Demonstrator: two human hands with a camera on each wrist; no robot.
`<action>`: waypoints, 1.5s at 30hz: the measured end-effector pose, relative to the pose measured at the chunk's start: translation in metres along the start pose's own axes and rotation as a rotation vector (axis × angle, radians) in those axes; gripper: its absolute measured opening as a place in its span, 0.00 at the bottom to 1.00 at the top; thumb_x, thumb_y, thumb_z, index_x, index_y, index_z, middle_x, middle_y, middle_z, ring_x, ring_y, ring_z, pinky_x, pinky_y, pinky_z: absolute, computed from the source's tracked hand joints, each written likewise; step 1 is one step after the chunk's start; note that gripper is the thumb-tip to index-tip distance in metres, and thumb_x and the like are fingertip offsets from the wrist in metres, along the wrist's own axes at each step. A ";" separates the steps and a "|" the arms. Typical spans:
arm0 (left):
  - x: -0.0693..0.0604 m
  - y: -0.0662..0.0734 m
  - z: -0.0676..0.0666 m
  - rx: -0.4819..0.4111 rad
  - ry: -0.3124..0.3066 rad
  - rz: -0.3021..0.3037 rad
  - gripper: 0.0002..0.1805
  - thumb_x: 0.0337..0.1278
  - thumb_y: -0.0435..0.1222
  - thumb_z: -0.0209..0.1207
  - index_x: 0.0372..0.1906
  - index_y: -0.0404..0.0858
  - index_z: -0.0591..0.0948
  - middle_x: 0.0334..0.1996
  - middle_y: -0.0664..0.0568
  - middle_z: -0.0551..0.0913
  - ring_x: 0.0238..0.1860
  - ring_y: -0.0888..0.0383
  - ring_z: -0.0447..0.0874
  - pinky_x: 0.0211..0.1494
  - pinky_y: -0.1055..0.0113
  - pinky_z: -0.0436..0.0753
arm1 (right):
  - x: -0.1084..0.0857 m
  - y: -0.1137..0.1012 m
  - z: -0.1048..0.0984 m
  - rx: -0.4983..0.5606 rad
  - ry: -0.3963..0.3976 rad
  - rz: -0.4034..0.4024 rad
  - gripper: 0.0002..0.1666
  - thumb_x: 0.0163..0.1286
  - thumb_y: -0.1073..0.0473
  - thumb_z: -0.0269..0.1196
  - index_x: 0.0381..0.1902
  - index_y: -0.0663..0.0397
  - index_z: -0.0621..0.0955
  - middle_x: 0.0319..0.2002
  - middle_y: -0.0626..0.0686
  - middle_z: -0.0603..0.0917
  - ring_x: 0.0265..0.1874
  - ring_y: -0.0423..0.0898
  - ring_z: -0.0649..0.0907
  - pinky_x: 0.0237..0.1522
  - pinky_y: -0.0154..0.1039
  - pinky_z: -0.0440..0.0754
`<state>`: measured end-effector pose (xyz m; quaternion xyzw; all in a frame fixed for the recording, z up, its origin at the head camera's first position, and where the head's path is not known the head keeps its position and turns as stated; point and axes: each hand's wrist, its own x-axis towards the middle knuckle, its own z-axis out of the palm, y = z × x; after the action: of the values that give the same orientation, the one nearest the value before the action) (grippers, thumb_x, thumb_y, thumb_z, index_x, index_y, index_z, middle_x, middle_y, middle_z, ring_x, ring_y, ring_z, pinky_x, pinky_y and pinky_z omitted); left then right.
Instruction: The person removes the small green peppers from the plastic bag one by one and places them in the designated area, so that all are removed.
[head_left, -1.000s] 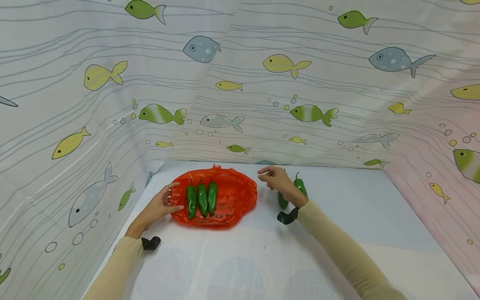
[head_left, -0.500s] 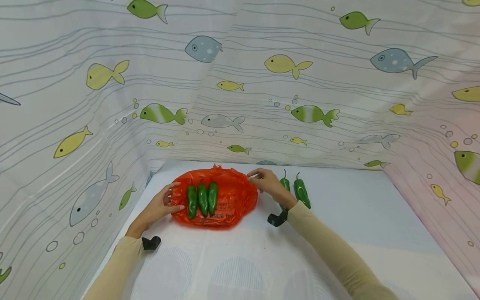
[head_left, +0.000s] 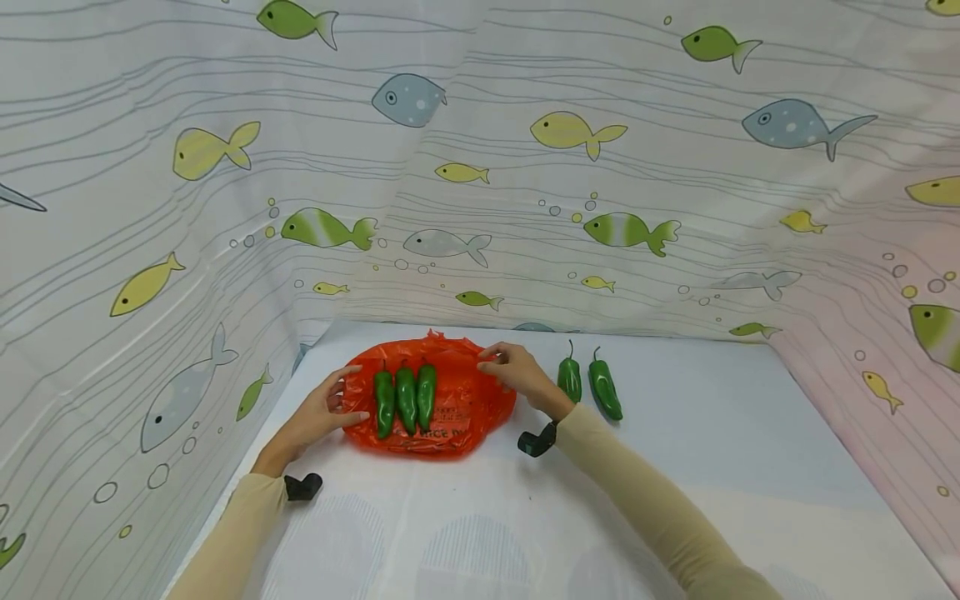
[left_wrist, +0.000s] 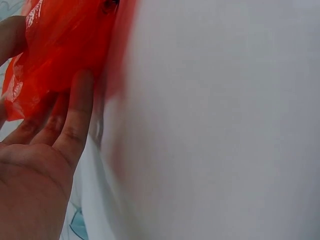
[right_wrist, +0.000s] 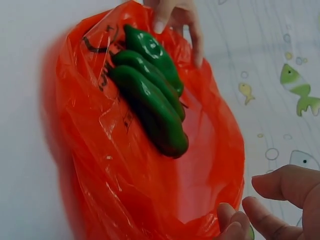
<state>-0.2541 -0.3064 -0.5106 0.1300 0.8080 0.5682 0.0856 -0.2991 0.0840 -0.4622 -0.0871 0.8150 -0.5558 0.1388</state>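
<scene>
Three green peppers (head_left: 406, 400) lie side by side on the left part of a red plastic bag (head_left: 491, 400). At the bag's left edge rests the left hand (head_left: 318, 412), fingers spread and slightly bent; in the left wrist view its fingers (left_wrist: 75, 115) touch the red plastic. The right hand (head_left: 521, 375) is over the bag's right edge with nothing held. In the right wrist view the right hand (right_wrist: 280, 205) has bent, parted fingers beside the bag's rim (right_wrist: 235, 150), and the peppers (right_wrist: 150, 110) lie inside the bag.
Two more green peppers (head_left: 569, 381) (head_left: 604, 388) lie on the white table (head_left: 712, 433) right of the bag, close to the right forearm. A fish-patterned curtain (head_left: 495, 208) stands behind and at both sides.
The right hand has moved left from above the two right-hand peppers to the bag's right edge, uncovering those peppers. The left hand and the three peppers on the bag have stayed still.
</scene>
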 end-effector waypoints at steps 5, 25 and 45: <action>0.000 0.001 0.000 0.001 0.000 -0.006 0.47 0.60 0.32 0.72 0.79 0.43 0.58 0.69 0.34 0.68 0.64 0.35 0.73 0.54 0.69 0.82 | 0.005 0.000 0.010 -0.008 -0.024 -0.013 0.23 0.73 0.51 0.67 0.61 0.55 0.81 0.41 0.60 0.81 0.28 0.48 0.76 0.30 0.37 0.78; 0.004 0.005 0.000 0.042 -0.014 -0.027 0.47 0.59 0.35 0.72 0.79 0.44 0.59 0.72 0.36 0.67 0.66 0.35 0.73 0.58 0.61 0.83 | 0.024 -0.004 0.048 -0.022 -0.031 -0.011 0.28 0.71 0.51 0.69 0.64 0.60 0.79 0.42 0.63 0.82 0.28 0.56 0.80 0.30 0.39 0.81; 0.004 0.003 0.003 0.051 0.002 -0.060 0.47 0.59 0.34 0.72 0.79 0.48 0.59 0.74 0.38 0.65 0.68 0.34 0.70 0.62 0.50 0.81 | 0.044 0.001 0.078 -0.031 -0.046 0.019 0.29 0.72 0.51 0.68 0.62 0.64 0.78 0.37 0.61 0.85 0.33 0.52 0.81 0.33 0.37 0.79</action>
<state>-0.2569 -0.3019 -0.5084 0.1072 0.8259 0.5447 0.0986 -0.3155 0.0027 -0.4960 -0.0944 0.8208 -0.5397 0.1615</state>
